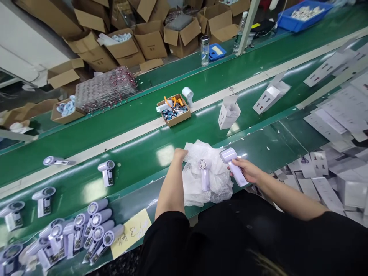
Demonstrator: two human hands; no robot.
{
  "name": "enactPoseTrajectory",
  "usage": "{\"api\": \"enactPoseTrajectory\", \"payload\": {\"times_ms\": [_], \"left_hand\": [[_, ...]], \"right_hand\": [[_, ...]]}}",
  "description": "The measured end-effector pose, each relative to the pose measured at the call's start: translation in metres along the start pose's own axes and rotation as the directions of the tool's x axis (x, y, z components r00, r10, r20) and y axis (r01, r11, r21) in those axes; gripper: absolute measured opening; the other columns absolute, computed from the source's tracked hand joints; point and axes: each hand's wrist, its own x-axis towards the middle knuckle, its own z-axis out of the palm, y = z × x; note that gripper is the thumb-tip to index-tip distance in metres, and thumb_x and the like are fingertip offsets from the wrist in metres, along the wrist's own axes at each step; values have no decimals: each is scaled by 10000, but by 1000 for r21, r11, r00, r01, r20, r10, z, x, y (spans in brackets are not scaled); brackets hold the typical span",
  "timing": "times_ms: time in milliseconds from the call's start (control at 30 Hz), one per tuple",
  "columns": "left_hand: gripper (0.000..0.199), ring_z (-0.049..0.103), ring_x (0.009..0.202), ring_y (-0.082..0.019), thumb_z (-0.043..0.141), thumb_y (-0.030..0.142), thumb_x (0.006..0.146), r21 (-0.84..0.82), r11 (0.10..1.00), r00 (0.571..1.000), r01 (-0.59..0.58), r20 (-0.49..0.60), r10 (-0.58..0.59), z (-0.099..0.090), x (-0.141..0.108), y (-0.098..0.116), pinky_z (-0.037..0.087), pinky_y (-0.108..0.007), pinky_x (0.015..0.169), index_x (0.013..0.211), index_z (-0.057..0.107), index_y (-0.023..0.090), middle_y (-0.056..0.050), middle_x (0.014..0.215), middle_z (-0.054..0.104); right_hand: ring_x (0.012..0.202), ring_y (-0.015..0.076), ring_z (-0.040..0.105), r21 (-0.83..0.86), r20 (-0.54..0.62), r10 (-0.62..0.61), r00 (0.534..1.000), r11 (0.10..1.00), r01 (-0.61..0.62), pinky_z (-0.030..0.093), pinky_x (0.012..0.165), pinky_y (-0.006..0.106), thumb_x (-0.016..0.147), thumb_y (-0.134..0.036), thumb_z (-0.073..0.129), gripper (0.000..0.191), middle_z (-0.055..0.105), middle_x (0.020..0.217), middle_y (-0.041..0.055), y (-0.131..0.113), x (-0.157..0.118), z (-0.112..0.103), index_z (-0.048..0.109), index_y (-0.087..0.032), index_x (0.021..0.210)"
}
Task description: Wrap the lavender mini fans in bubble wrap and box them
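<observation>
My right hand (247, 170) is closed around the handle of a lavender handheld fan (229, 155), held tilted over the right side of a pile of bubble-wrap bags (212, 193). A second lavender fan (204, 179) lies on that pile, its round grille facing up. At the pile's upper left corner, my left hand (180, 154) has its fingers curled onto the edge of a bubble-wrap bag (193, 147). Part of those fingers is hidden from view.
Several lavender fans (97, 232) are heaped at lower left beside a yellow handwritten note (132, 232). Beyond the green conveyor belt's (138, 147) white rail sits a small carton of parts (178, 121). White boxes (228, 115) stand along the belt; flat cartons (342, 122) pile up at right.
</observation>
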Motion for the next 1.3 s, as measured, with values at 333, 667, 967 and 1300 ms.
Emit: {"api": "enactPoseTrajectory", "payload": {"times_ms": [333,667,967,1300], "left_hand": [[102,463,529,-93,711,222,602,-189,946,926,-263,225,303,23,-55,83,367,-225,541,609,636,154,8,569,585],[171,380,423,-70,679,239,509,-524,851,880,34,420,224,91,-128,47,268,-209,437,575,550,149,45,467,465],[182,522,702,-151,528,309,823,-119,592,579,-797,125,806,92,-166,37,416,-285,672,747,634,182,-37,691,584],[161,561,727,-164,463,229,845,-174,460,388,-871,331,860,134,-203,18,446,-302,697,804,611,181,-54,749,605]], "right_hand": [[747,212,655,58,283,6,959,998,-23,566,570,337,644,-226,751,478,644,874,40,-41,-24,-9,509,-208,1056],[736,195,662,-99,365,89,927,993,-56,569,561,291,664,-209,734,394,648,831,48,-54,-38,-8,531,-162,998],[665,202,665,-143,37,34,999,989,-28,555,490,300,641,-218,759,382,656,783,42,-26,-60,-20,491,-176,910],[529,125,591,137,-220,-71,973,985,103,523,492,244,724,-149,631,181,590,622,-27,-4,-69,-24,483,-192,818]]}}
